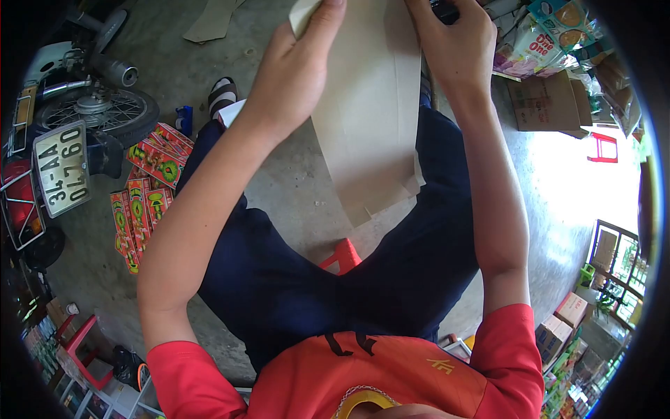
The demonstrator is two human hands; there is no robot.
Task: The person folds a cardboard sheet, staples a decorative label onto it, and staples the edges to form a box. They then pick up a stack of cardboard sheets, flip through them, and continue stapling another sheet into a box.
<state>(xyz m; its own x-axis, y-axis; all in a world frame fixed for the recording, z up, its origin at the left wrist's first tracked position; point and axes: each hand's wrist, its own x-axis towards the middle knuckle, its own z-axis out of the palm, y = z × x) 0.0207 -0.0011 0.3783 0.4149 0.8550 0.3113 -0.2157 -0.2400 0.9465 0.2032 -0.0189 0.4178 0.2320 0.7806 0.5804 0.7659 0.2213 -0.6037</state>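
A long sheet of tan cardboard [370, 105] hangs between my knees, its upper end cut off by the top of the view. My left hand [300, 73] grips its left edge near the top, with the thumb lying over a folded rim. On the other side, my right hand [460, 52] is closed around a small black object [444, 11] whose kind I cannot make out. One finger of that hand touches the sheet's right edge. Small flaps stick out at the sheet's lower right corner.
A motorbike [91, 112] stands at the left, beside red printed boxes [150, 188] and a blue tape dispenser [183, 120] on the floor. Beneath me shows a red stool [343, 255]. An open carton [548, 103] and packaged goods [541, 45] are at upper right.
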